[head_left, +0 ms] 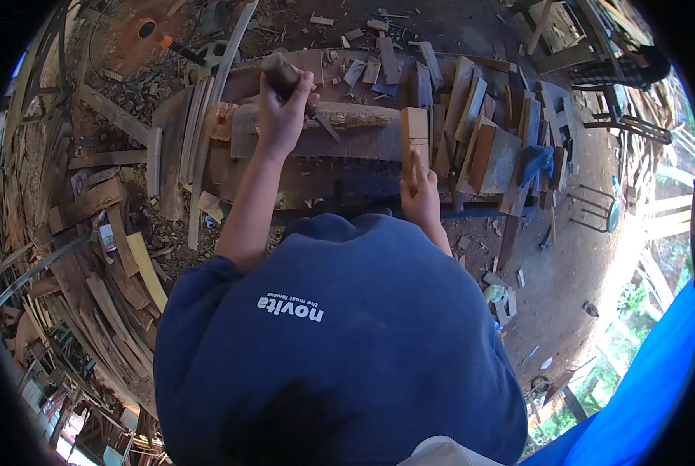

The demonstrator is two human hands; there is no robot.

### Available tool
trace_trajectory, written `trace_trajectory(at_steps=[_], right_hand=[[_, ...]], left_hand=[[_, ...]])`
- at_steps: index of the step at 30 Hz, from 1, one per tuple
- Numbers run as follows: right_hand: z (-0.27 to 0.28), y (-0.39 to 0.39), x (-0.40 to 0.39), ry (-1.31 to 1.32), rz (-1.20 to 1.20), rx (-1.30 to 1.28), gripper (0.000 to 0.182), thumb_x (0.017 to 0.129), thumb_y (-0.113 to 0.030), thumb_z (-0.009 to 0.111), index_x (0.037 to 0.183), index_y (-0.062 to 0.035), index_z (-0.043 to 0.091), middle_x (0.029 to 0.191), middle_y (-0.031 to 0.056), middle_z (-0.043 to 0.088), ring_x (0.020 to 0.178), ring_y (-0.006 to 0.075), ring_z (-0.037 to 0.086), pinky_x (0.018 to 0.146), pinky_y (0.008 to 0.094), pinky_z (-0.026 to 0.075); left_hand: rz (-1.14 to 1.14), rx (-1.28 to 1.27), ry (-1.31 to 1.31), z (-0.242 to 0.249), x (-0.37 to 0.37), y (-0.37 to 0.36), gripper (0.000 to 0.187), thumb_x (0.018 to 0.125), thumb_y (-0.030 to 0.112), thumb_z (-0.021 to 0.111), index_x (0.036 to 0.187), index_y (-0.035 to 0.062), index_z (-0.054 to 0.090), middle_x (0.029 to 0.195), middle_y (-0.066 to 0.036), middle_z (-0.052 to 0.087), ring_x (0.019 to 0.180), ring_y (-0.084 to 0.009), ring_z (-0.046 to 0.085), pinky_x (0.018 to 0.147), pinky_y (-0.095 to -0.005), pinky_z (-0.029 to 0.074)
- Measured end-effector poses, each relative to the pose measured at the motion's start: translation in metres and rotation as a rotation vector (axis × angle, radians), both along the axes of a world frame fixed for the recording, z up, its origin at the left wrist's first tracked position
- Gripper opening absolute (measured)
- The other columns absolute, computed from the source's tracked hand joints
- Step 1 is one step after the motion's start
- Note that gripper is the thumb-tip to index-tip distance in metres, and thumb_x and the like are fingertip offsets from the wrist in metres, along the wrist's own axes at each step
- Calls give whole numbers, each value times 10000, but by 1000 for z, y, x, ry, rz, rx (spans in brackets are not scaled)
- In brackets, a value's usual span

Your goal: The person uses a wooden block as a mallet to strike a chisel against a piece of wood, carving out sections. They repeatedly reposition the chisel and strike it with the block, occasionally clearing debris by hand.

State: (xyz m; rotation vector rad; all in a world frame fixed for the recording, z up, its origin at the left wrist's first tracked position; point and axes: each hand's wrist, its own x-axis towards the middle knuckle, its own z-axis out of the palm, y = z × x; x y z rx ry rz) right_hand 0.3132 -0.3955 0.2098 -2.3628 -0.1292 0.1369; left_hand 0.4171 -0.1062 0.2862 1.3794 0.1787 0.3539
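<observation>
My left hand [283, 124] is closed round the thick, rounded wooden handle of a chisel [328, 128]. Its narrow blade slants down to the right, over a long timber beam [258, 130] with a rough, chipped edge. At the beam's right end, a pale wooden block [414, 128] stands out lengthwise, with thin lines across its face. My right hand [419, 196] grips the near end of this block, two fingers stretched along its top. The palm side of my right hand is hidden.
Several wood offcuts [496, 159] crowd the bench's right side, with a blue cloth [537, 161] among them. Long boards [200, 132] lean at the left. A bottle [107, 237] lies among scrap planks. Back right, a person [623, 70] is partly visible near a metal-framed chair [635, 128].
</observation>
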Motion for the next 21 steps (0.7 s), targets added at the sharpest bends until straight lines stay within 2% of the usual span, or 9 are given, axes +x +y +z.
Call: trace_trajectory(at_steps=[2, 4, 8, 11, 13, 14, 16, 21], right_hand=[[-2, -8, -4, 0, -33, -20, 779, 855, -88, 639, 1527, -230, 270, 1085, 283, 503, 922, 453, 590, 814, 477, 511], [-1, -15, -9, 15, -96, -23, 773, 864, -89, 629, 1529, -240, 264, 1101, 276, 504, 940, 448, 593, 822, 468, 511], [-3, -24, -18, 66, -145, -6, 764, 879, -103, 620, 1531, -263, 256, 1127, 274, 500, 976, 436, 592, 855, 457, 503], [-5, -26, -23, 96, -159, -7, 753, 882, -108, 618, 1527, -265, 263, 1149, 270, 497, 1023, 434, 583, 887, 454, 496], [-4, -25, -24, 143, -171, 3, 756, 880, -107, 619, 1527, -266, 261, 1167, 265, 495, 1051, 429, 576, 909, 454, 488], [-4, -25, -24, 189, -180, 13, 759, 878, -107, 620, 1527, -266, 260, 1185, 261, 494, 1078, 425, 569, 931, 454, 481], [-5, -25, -24, 200, -179, 9, 762, 875, -103, 620, 1525, -267, 259, 1197, 255, 494, 1094, 420, 564, 947, 454, 474], [-6, -25, -24, 233, -187, 45, 760, 864, -93, 620, 1516, -266, 268, 1228, 249, 494, 1127, 413, 552, 976, 453, 458]], left_hand=[[14, -73, 4, -1, 0, -7, 224, 931, 161, 667, 1041, 83, 488, 844, 2, 600, 743, -91, 599, 670, -246, 500], [-21, 27, -8, -3, 0, -12, 196, 937, 103, 636, 1036, 93, 467, 851, -20, 592, 780, -114, 600, 736, -273, 512], [-57, 129, -26, -12, 4, -14, 196, 935, 87, 628, 1039, 96, 462, 851, -27, 592, 777, -122, 601, 733, -273, 506], [-139, 8, -94, -19, 8, -15, 195, 917, 32, 612, 1028, 98, 465, 842, -33, 589, 744, -116, 587, 691, -259, 489], [-219, -85, -121, -20, 9, -15, 210, 859, -50, 573, 983, 91, 480, 798, -36, 581, 705, -116, 567, 648, -259, 472], [-219, -84, -120, -21, 9, -15, 210, 859, -50, 573, 983, 91, 480, 798, -36, 581, 705, -116, 567, 648, -259, 472], [-233, -85, -167, -23, 11, -15, 206, 794, -88, 523, 921, 68, 481, 716, -44, 553, 638, -124, 540, 608, -273, 460], [-248, -90, -270, -29, 14, -19, 154, 765, -82, 499, 847, 45, 467, 630, -44, 506, 552, -132, 508, 575, -299, 463]])
